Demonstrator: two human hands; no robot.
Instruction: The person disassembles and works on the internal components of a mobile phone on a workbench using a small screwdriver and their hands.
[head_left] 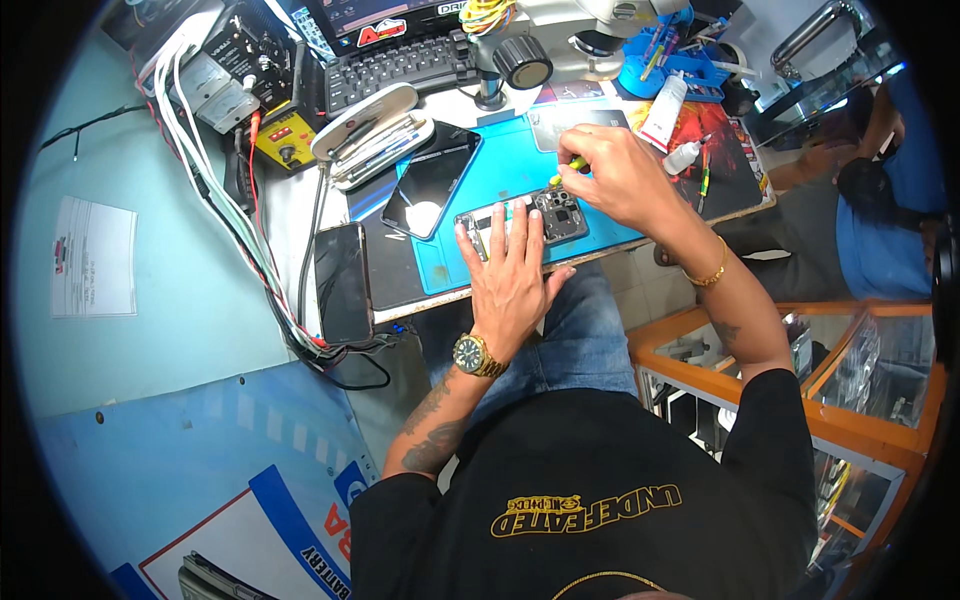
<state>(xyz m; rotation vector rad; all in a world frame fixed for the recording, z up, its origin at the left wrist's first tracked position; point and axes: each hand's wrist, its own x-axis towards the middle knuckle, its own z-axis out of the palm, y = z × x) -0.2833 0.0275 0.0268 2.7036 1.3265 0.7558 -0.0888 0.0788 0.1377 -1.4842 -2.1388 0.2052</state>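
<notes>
On the blue work mat point(440, 270) lies an opened phone point(565, 216) with its internals showing. My left hand point(507, 280) rests on it, fingers stretched flat across its left and middle part. My right hand point(620, 178) is closed round a small yellow-green tool point(560, 178) at the phone's upper right, near the camera module. Whether the tool's tip touches the phone I cannot tell. A second phone point(430, 180), screen up, lies left of the opened one, and a dark phone point(343, 285) lies at the bench's left edge.
Behind are a tool case point(375, 145), keyboard point(395, 70), microscope point(525, 62) and yellow device point(285, 135). A white tube point(662, 110), small bottle point(682, 157) and blue organiser point(700, 80) sit right. Cables point(220, 200) run down the left. Another person point(885, 240) sits at right, above orange-framed display cases point(865, 420).
</notes>
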